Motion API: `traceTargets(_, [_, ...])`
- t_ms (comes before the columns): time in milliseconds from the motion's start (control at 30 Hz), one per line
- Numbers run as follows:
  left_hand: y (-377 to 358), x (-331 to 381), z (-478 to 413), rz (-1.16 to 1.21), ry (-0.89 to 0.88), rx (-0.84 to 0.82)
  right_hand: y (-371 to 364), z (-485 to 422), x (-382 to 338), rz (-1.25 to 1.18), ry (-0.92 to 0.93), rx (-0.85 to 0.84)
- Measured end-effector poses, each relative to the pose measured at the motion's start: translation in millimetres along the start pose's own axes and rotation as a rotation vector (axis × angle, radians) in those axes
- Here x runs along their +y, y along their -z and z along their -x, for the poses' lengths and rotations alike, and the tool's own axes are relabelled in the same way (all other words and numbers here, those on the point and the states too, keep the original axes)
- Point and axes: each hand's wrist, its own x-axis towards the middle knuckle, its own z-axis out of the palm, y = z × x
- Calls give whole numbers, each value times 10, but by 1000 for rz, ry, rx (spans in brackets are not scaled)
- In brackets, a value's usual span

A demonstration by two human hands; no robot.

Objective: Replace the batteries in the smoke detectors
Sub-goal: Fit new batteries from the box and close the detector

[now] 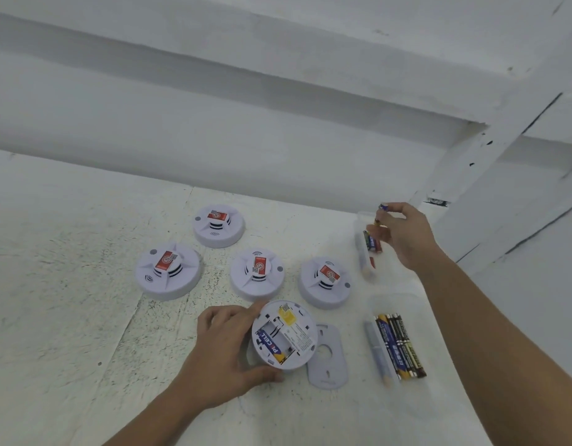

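Observation:
My left hand grips an upturned white smoke detector by its rim, tilted toward me. Its open battery bay shows one blue battery inside, with an empty slot beside it. The detector's mounting plate lies just to its right. My right hand pinches a small battery over a clear box at the far right, which holds another battery. Several more detectors sit face up in the middle of the white surface.
A clear tray near my right forearm holds several batteries lying side by side. A white wall and a slanted beam rise behind the surface at the back and right.

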Motion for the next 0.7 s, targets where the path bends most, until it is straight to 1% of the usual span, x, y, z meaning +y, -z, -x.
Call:
traceTargets(67, [1,5,1,0,4,-5,-9,215,-111,-183,-22,-90])
traceTargets(200, [14,21,-3,-14,-9,2,-104,613,-175,-410,-18,-238])
traceTargets(267, [27,45,-6,-19,-22,5,-180,790,-136,-485,-44,-292])
traceTargets(300, [27,52,1,-17,-24,3,-220,875,-96,-491,-62,-290])
traceTargets(367, [24,58,2,-5,-21,4,-323,1022,-3,-400,-86,-273])
traceTargets(500, [7,22,11,-28,-14,-21,-542,1334,252,50,-2,-318])
traceTargets(533, [3,14,7,-35,-15,-26,-592,1410,294,127,8,-342])
traceTargets(633, [-7,1,6,-37,-21,-26,-684,1572,395,239,37,-412])
traceTargets(700, [-9,1,5,-23,-20,-25,-708,1628,423,311,114,-448])
